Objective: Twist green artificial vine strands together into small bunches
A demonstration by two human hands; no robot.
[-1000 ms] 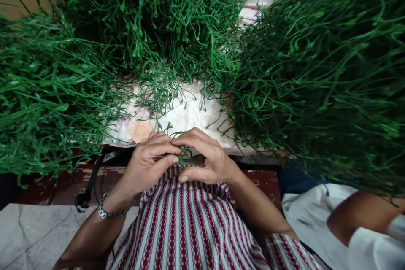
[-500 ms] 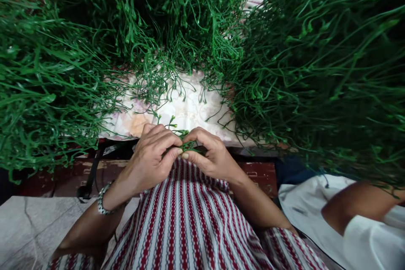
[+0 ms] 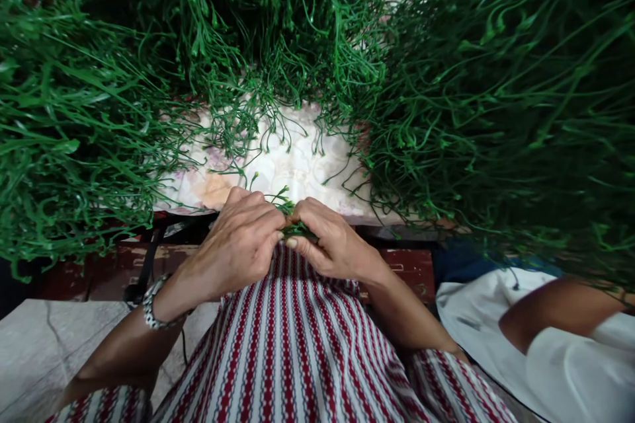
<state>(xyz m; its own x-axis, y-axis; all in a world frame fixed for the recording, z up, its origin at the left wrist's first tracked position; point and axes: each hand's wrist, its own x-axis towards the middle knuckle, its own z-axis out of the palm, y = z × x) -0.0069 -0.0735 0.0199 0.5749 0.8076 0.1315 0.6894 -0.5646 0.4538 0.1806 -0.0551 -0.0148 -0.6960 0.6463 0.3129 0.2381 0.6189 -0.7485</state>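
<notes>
My left hand (image 3: 238,241) and my right hand (image 3: 331,243) meet over my lap, fingers curled and pinched together on a small bunch of thin green stems (image 3: 292,228). A few stem tips (image 3: 280,195) stick up above my knuckles. A metal bracelet (image 3: 150,302) circles my left wrist. Under my hands lies red-and-white striped cloth (image 3: 292,350) covering my lap.
Big heaps of green stems rise at the left (image 3: 69,145), back (image 3: 278,20) and right (image 3: 506,119), around a pale patterned sheet (image 3: 288,168). Another person's arm (image 3: 550,314) in white clothing (image 3: 570,370) is at the lower right. Grey floor (image 3: 34,350) shows at lower left.
Both hands have drawn closer together and their fingers have tightened on the small bunch of stems. The view has shifted slightly downward.
</notes>
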